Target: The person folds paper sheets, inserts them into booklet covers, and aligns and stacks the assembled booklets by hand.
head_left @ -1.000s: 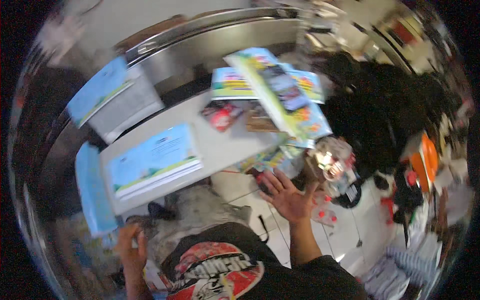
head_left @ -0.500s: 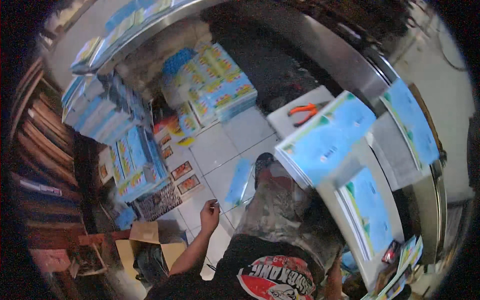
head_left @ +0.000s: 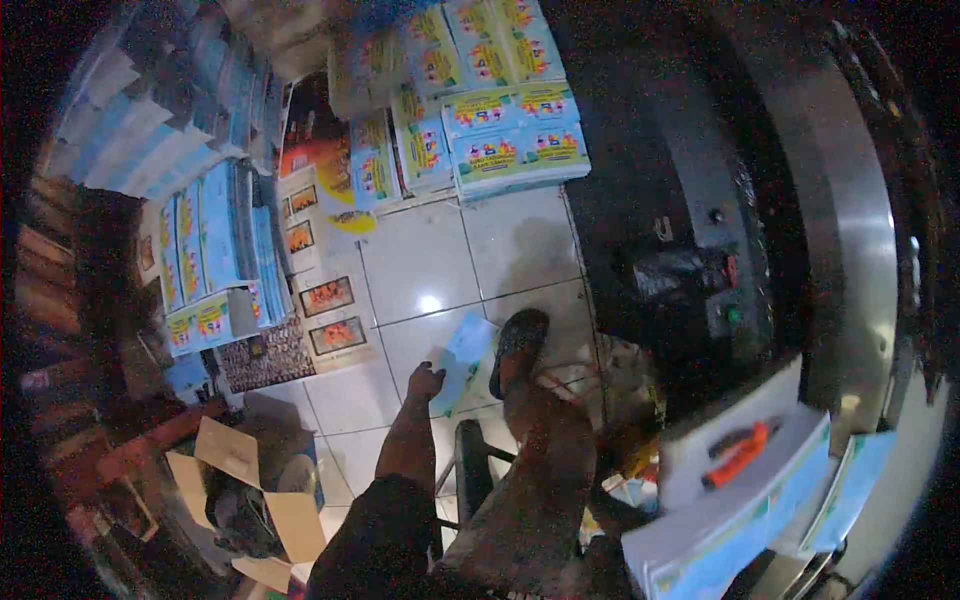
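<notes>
One hand shows, the left hand, hanging low with fingers curled at the edge of a light blue sheet lying on the tiled floor beside the person's sandalled foot. Whether it grips the sheet cannot be told. Stacks of colourful booklets lie further off on the floor.

Left hand hanging low, fingers curled loosely, right hand unseen.
</notes>
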The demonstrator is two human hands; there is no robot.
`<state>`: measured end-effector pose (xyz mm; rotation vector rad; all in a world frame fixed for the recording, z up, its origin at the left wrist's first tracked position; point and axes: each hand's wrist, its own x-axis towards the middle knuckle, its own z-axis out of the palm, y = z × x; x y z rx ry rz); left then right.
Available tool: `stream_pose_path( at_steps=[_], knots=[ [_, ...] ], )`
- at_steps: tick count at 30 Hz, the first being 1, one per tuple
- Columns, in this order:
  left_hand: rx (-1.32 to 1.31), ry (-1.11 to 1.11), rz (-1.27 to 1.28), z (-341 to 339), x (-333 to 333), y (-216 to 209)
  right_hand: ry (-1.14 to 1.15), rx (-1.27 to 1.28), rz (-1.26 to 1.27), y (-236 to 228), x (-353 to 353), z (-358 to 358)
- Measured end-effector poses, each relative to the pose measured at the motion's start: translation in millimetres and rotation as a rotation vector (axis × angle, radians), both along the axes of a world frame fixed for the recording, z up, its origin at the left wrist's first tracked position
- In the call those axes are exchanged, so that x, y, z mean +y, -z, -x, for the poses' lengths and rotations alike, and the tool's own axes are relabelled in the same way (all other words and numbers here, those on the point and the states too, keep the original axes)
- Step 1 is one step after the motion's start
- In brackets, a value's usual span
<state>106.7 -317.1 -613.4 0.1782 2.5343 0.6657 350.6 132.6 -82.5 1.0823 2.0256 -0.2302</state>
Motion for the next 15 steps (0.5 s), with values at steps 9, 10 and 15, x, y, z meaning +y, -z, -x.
stream_pose_path(
  at_steps=[9,10,15],
  knots=[
    [0.116,-0.043,-0.084,46,28,94,0.023,-0.131,-0.049,-6,-10,69],
    [0.057,-0.155,0.078,47,32,103,0.023,-0.140,-0.052,-5,-8,73],
    [-0.213,-0.230,0.080,35,59,103,0.062,-0.149,-0.068,-22,-18,67]
  ],
)
